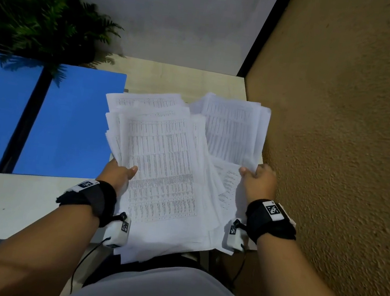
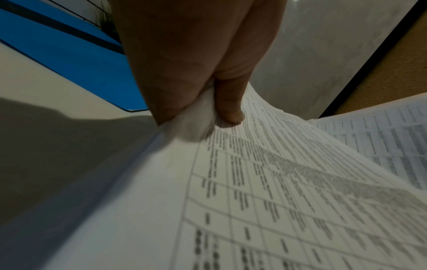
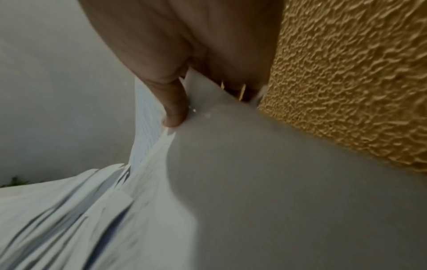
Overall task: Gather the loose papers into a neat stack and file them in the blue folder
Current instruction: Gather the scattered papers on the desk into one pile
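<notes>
To my left the blue folder [image 1: 70,121] lies open and flat on the pale table [image 1: 8,199], a dark spine strip running between its two smooth leaves, and the fronds of a fern-like green plant [image 1: 40,20] hang over its far edge. Close on my right stands a rough, pebbled ochre wall [image 1: 336,139], meeting a plain grey wall [image 1: 167,18] at a dark corner strip behind the table. Between them I hold the loose papers [image 1: 169,169], thin white sheets printed with dense tables, fanned out unevenly with their edges out of line and the near ends drooping over the table's front edge toward my lap. My left hand [image 1: 118,173] pinches the left side of the bundle, thumb on top of the printed sheet and fingers beneath, so the paper bends up at the pinch. My right hand [image 1: 259,179] grips the right side likewise, thumb pressed on top, right beside the ochre wall. The papers sit just right of the folder, their left edges near it.
</notes>
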Available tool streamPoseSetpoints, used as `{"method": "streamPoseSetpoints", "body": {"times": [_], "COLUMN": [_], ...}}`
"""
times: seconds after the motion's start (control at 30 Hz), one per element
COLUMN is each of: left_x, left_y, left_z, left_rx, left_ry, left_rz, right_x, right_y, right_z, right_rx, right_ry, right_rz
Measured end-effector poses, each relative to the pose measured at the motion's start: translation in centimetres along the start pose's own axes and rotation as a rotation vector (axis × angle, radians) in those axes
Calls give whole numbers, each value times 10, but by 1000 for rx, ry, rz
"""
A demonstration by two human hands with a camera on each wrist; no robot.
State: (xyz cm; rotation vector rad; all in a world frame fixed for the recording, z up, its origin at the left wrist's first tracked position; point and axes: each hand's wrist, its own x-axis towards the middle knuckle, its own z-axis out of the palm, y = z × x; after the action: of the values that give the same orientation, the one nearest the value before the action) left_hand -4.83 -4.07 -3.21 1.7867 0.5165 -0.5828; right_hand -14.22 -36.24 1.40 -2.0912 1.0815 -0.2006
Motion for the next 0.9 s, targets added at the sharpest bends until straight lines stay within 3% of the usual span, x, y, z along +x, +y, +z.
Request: {"method": "streamPoseSetpoints", "body": {"times": [0.13,0.4,0.63,0.77,0.9], "left_x": [-6,-10,-15,-21,-24], "left_y": [3,5,6,9,14], "left_z": [1,3,9,10,3], "left_rx": [-31,-118,-273,-283,-304], "left_ry": [-7,-51,-63,-59,-144], "left_rz": [-7,-16,5,1,-59], "right_x": [-13,-28,-37,-47,-68], "right_y": [-15,-52,-92,-97,-64], "right_z": [-24,-80,-126,-103,-35], "right_rx": [165,181,486,564,559], "right_ry": [92,355,561,514,311], "right_rz": [16,-202,-362,-234,-65]}}
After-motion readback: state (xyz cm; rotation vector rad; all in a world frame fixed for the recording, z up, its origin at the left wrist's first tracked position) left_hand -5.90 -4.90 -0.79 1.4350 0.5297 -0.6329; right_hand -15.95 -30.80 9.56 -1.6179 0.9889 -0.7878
